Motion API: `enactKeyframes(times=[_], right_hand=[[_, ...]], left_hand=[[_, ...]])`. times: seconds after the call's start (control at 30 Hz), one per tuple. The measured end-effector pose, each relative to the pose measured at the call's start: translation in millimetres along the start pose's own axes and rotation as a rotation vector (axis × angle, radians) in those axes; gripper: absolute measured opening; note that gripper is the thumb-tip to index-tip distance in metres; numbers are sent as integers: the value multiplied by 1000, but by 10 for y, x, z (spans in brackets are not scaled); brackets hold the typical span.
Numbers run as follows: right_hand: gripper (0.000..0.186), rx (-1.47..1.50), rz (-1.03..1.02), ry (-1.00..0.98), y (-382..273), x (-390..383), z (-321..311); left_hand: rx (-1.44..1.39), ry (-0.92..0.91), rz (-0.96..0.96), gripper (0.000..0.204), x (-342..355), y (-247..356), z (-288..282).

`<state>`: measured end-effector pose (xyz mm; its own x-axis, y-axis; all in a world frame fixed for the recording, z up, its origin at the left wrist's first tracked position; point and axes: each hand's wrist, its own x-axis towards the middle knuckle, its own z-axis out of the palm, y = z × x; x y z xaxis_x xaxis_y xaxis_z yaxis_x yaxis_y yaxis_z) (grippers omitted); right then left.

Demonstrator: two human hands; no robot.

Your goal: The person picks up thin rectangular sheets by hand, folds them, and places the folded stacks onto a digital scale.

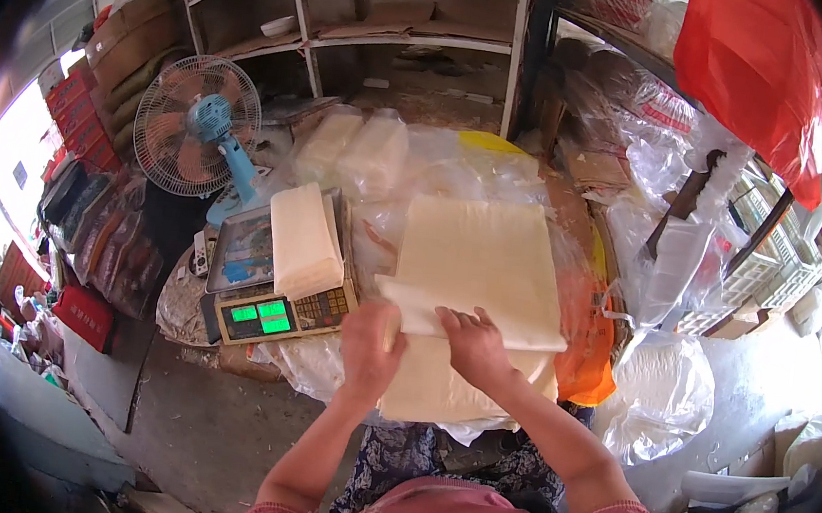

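Bundle (307, 238) on the scale (337, 303) looks done, but the cream sheets (475, 247) on the counter (378, 219) seem only part-folded, left hand (370, 351) and right hand (475, 345) at the flap (536, 334), can't tell if either grip's closed.

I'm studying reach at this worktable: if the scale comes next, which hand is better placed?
Probably the left hand: it is close to the scale's keypad corner, while the right hand is farther away, on the cream sheets.
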<state>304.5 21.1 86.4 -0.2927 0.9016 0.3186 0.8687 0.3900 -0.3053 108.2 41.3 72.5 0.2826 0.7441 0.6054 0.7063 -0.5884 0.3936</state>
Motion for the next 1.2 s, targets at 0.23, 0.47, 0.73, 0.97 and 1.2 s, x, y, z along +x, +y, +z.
enactKeyframes(times=[0.23,0.47,0.73,0.97,1.2], right_hand=[[45,210,-266,94,285,-846,-306],[22,995,643,1,1130,-1110,418],[74,143,456,92,763,-674,127],[76,155,-36,-328,1082,-888,-147],[48,328,800,-101,1320,-519,254]], left_hand=[[-482,100,-235,96,-548,-460,175],[-595,-435,-783,63,-355,-231,172],[193,-475,175,66,-489,-183,486],[-114,-597,58,36,-181,-569,198],[56,-266,-412,56,194,-395,679]])
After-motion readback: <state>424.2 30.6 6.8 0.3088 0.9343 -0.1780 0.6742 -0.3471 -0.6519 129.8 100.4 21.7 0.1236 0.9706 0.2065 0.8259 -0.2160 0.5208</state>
